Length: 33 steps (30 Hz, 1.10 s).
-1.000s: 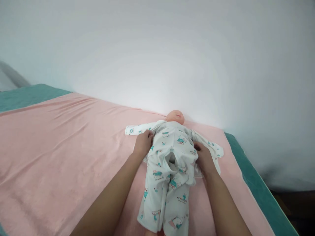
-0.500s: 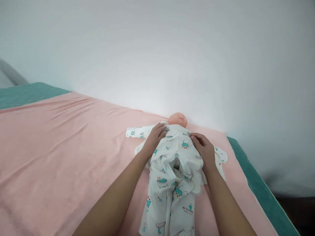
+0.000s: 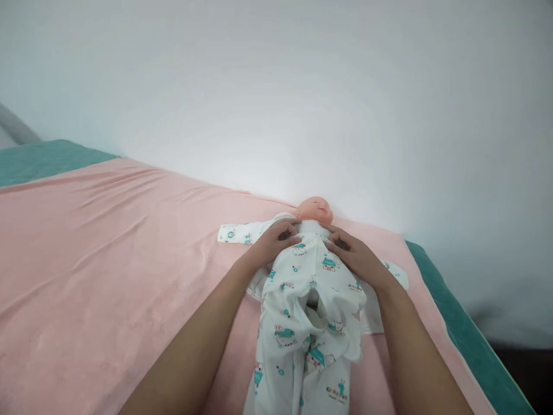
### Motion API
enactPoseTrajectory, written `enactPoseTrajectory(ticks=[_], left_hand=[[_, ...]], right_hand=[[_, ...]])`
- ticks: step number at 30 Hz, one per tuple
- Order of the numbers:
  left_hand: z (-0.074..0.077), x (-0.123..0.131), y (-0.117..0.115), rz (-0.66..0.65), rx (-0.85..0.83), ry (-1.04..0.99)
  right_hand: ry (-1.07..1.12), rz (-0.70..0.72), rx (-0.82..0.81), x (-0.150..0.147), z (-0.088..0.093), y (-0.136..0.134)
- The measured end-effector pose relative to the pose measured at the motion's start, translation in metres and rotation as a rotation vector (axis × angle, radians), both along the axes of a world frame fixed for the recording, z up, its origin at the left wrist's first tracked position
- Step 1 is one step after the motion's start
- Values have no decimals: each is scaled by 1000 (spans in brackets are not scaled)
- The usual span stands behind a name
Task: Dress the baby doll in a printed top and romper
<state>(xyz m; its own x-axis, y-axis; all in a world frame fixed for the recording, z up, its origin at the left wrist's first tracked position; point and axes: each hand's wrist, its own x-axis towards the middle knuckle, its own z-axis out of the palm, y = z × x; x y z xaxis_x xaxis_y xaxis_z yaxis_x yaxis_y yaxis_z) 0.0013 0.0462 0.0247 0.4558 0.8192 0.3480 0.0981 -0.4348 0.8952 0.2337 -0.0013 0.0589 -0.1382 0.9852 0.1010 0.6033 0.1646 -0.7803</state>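
Note:
A baby doll [image 3: 314, 210] lies on its back with its head toward the wall. White printed baby pants [image 3: 309, 288] cover its body from the chest down, an opening showing at the crotch. Beneath them spreads a matching baby shirt [image 3: 242, 232], its sleeves out to both sides. My left hand [image 3: 276, 242] has its fingers curled at the left end of the pants' waistband, thumb below. At the right end, my right hand [image 3: 352, 253] pinches the same waistband. The doll's arms and legs are hidden by the clothes.
A pink sheet [image 3: 99, 276] with creases lies under the doll. Green covering [image 3: 453, 311] shows beyond it at the right edge and at the far left [image 3: 52, 161]. A white wall [image 3: 276, 104] rises right behind the doll's head.
Both hands have moved inward along the waistband, closer together. The right hand has shifted left from the side of the pants to the top, and the pants sit slightly differently.

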Motion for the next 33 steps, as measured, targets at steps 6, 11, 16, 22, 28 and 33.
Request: enactPoseTrajectory(ticks=[6, 11, 16, 22, 28, 33], left_hand=[[1, 17, 13, 111, 56, 56], [4, 8, 13, 66, 35, 159], [7, -6, 9, 20, 49, 320], [12, -9, 10, -22, 52, 354], [9, -4, 11, 97, 100, 337], [-2, 17, 29, 389, 185, 570]], right_hand=[[-211, -155, 148, -4, -1, 18], [-227, -222, 217, -5, -13, 29], [-180, -246, 251, -4, -20, 29], [20, -160, 212, -2, -26, 28], [-61, -73, 113, 6, -21, 18], [-253, -219, 154, 7, -25, 23]])
